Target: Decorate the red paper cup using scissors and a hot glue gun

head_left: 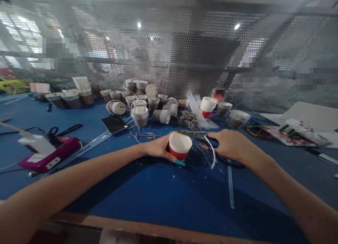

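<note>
On the blue bench just in front of you, your left hand wraps around a red-and-white paper cup, tilted with its mouth towards you. Just to its right, your right hand curls over the dark handles of the scissors, whose blades point at the cup's rim; a white strip hangs beside them. Further left lie a pink glue gun and a phone. Beyond stand handled cup baskets and stacked cups, before a perforated screen.

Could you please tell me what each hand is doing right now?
Left hand: closed on a paper cup.
Right hand: closed on scissors.
</note>
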The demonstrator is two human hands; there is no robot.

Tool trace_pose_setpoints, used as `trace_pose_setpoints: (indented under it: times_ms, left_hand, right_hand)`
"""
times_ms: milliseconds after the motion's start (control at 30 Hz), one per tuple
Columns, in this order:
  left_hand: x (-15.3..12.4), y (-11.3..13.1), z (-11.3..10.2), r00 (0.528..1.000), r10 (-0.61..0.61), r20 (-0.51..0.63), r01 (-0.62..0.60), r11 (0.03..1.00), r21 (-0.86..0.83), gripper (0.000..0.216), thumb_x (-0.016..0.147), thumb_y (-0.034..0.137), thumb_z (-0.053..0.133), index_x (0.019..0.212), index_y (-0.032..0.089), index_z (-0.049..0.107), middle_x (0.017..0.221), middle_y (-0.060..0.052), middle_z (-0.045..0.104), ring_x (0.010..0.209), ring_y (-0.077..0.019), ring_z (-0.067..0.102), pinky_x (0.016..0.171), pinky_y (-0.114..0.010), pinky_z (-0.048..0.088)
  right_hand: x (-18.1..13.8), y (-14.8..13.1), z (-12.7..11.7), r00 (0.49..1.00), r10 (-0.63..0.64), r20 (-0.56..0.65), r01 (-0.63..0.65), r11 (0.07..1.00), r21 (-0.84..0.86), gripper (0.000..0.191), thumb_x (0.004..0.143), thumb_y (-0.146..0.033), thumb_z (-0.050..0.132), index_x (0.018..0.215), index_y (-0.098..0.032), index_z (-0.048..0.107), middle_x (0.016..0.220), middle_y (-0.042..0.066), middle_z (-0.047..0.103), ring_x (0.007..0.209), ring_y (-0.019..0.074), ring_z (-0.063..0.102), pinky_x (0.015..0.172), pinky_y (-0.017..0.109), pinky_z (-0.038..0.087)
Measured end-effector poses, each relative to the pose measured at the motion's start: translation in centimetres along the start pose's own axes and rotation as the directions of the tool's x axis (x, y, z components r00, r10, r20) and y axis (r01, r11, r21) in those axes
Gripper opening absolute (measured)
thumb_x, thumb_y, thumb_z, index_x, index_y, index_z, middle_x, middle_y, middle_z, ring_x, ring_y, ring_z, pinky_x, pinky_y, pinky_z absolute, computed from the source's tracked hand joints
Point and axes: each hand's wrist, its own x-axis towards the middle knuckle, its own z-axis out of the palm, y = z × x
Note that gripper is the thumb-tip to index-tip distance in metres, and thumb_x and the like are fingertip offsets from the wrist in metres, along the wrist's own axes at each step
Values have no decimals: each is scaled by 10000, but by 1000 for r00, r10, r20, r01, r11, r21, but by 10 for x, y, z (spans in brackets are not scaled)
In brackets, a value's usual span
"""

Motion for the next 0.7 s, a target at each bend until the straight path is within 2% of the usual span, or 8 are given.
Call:
trace_pose_setpoints:
  times_ms: [100,167,267,500,700]
  left_hand:
    - [-1,-1,6,988,10,-156,-1,998,62,987,454,252,876,1291,194,358,1223,-147,570,1168,-311,525,996,-485,382]
    - [-1,-1,7,977,4,-213,21,993,114,929,434,271,885,1229,172,414,1190,-149,594,1145,-314,545,991,-479,391]
    - [0,0,7,984,5,-176,15,993,113,809,474,262,873,1165,160,463,1187,-148,607,1129,-296,564,975,-445,413]
    - [3,6,7,1000,19,-16,-19,1000,13,708,576,223,816,1191,150,473,1159,-143,624,1090,-271,584,934,-417,439]
    - [1,7,6,1000,-19,-3,19,1000,-20,670,595,197,801,1172,155,463,1153,-143,614,1062,-260,589,893,-407,464]
  right_hand:
    - [-1,1,1,1000,-10,-22,10,1000,2,477,824,-576,402,976,-225,687,727,113,684,612,238,597,504,290,305]
    - [-2,1,1,1000,-8,-10,8,1000,-16,485,831,-572,388,990,-220,682,737,118,686,627,250,605,508,296,303]
    - [-2,0,-1,1000,-11,6,11,998,-63,515,834,-581,370,1051,-215,661,809,130,691,668,267,620,510,298,301]
    - [-2,-8,-3,999,24,37,-21,995,-101,548,834,-560,375,1157,-193,624,906,159,687,757,305,640,549,326,352]
    - [0,-6,-4,998,32,54,-30,999,-32,512,809,-570,428,1122,-235,654,865,141,705,681,269,636,504,303,318]
